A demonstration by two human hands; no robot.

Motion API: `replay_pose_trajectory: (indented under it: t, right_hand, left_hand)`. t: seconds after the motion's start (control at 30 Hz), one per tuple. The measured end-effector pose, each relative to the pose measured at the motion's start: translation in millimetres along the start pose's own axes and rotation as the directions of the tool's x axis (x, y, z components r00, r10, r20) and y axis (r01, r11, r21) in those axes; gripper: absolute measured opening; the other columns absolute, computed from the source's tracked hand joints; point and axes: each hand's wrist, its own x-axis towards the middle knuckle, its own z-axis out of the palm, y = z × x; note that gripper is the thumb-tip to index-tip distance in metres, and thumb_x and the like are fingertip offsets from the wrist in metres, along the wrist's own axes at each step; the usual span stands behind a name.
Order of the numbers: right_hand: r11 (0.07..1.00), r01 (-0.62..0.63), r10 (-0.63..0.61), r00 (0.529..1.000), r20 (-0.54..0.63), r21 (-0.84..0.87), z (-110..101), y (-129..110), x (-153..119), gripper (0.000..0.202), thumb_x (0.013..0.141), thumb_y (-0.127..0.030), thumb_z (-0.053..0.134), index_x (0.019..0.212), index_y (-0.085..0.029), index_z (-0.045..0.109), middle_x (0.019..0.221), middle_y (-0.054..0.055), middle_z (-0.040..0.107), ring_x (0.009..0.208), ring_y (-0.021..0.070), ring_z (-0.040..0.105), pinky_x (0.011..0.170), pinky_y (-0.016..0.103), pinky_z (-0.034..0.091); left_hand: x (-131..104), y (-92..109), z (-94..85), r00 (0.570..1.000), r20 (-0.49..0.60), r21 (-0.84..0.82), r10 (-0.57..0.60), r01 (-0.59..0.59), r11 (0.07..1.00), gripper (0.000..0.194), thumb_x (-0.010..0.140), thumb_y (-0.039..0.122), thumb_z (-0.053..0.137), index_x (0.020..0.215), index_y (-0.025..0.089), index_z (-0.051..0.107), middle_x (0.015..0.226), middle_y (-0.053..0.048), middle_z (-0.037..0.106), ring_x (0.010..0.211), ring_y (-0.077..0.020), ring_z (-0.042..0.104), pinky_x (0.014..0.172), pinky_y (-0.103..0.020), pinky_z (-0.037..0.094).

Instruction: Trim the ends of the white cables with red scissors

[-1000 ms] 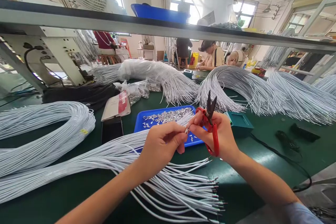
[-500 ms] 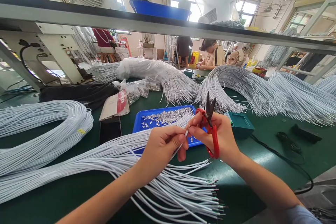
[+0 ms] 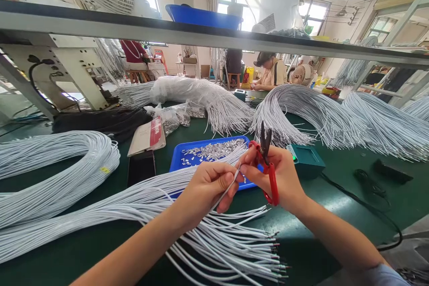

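My left hand (image 3: 211, 187) pinches a white cable (image 3: 225, 193) close to its end. Red-handled scissors (image 3: 273, 184) hang on my right hand (image 3: 281, 176), their dark blades pointing up. The thumb and fingertips of that same hand meet at the cable's tip, touching or nearly touching my left fingers; whether they hold a small part is hidden. Behind both hands lies a blue tray (image 3: 177, 154) with many small metal pieces (image 3: 217, 148). Under my left hand a loose bundle of white cables (image 3: 241, 241) spreads out, its stripped ends toward the right.
A coiled cable bundle (image 3: 97, 156) lies at left, beside a phone (image 3: 141, 169) and cardboard (image 3: 146, 136). More bundles (image 3: 308, 107) line the back. At right are a green box (image 3: 306, 161) and black cords (image 3: 368, 181). A shelf (image 3: 201, 31) crosses above; a person (image 3: 273, 73) sits beyond.
Both hands remain together at the cable tip. The scissors' blades have tipped slightly and sit a little lower. More of the cable now shows below my left fingers.
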Motion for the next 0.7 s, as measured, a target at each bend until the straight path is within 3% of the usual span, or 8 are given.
replay_pose_trajectory:
  t: [0.27, 0.37, 0.43, 0.5, 0.6, 0.7]
  right_hand:
    - [0.999, 0.006, -0.005, 1.000, 0.004, -0.051, 0, 0, -1, 0.011, 0.072, -0.012, 0.068, 0.074, -0.019, 0.061, 0.069, -0.002, 0.062, 0.062, 0.0107, 0.058, 0.062, 0.026, 0.049]
    - [0.995, 0.033, -0.036, 0.999, -0.032, -0.097, -1, 2, 2, 0.007, 0.076, -0.016, 0.067, 0.074, -0.020, 0.061, 0.072, -0.001, 0.064, 0.066, 0.0113, 0.059, 0.064, 0.026, 0.050]
    - [0.990, 0.048, -0.059, 0.995, -0.084, -0.131, -2, 3, 5, 0.007, 0.078, -0.019, 0.065, 0.073, -0.020, 0.060, 0.075, -0.001, 0.066, 0.070, 0.0120, 0.061, 0.067, 0.026, 0.051]
    - [0.984, 0.050, -0.071, 0.990, -0.121, -0.168, -4, 3, 7, 0.008, 0.079, -0.021, 0.064, 0.073, -0.020, 0.059, 0.077, 0.000, 0.068, 0.073, 0.0135, 0.063, 0.069, 0.028, 0.052]
    - [0.958, 0.046, -0.079, 0.991, -0.105, -0.284, -8, 3, 6, 0.007, 0.080, -0.024, 0.063, 0.075, -0.020, 0.060, 0.078, 0.001, 0.068, 0.068, 0.0132, 0.061, 0.066, 0.028, 0.050]
    - [0.885, 0.078, -0.107, 0.993, -0.039, -0.458, -12, 0, 3, 0.008, 0.080, -0.026, 0.064, 0.079, -0.019, 0.060, 0.077, 0.001, 0.066, 0.064, 0.0124, 0.055, 0.063, 0.028, 0.047]
  left_hand:
    - [3, -2, -6.1, 0.993, 0.109, -0.080, -0.050, 0.059, 0.995, 0.027, 0.077, 0.037, 0.074, 0.076, 0.011, 0.067, 0.052, 0.004, 0.052, 0.032, -0.0004, 0.037, 0.032, -0.011, 0.027]
    - [3, -1, -3.8, 0.996, 0.017, 0.098, 0.092, -0.093, 0.991, 0.027, 0.078, 0.038, 0.073, 0.078, 0.011, 0.067, 0.053, 0.003, 0.055, 0.036, -0.0033, 0.045, 0.036, -0.013, 0.032]
    - [2, 2, -1.0, 0.970, -0.066, 0.274, 0.234, -0.208, 0.939, 0.027, 0.079, 0.038, 0.072, 0.079, 0.011, 0.068, 0.055, 0.002, 0.056, 0.041, -0.0055, 0.051, 0.041, -0.015, 0.038]
    - [0, 5, 1.6, 0.941, -0.112, 0.410, 0.321, -0.250, 0.877, 0.029, 0.081, 0.040, 0.069, 0.081, 0.012, 0.068, 0.056, 0.001, 0.056, 0.044, -0.0069, 0.052, 0.044, -0.018, 0.043]
    - [-2, 8, 3.6, 0.902, -0.125, 0.543, 0.414, -0.287, 0.790, 0.026, 0.083, 0.038, 0.067, 0.078, 0.012, 0.068, 0.059, -0.001, 0.059, 0.049, -0.0099, 0.057, 0.050, -0.023, 0.051]
    - [-3, 11, 2.7, 0.841, -0.109, 0.641, 0.530, -0.348, 0.684, 0.015, 0.081, 0.026, 0.067, 0.073, 0.013, 0.068, 0.065, -0.004, 0.063, 0.059, -0.0114, 0.060, 0.057, -0.022, 0.054]
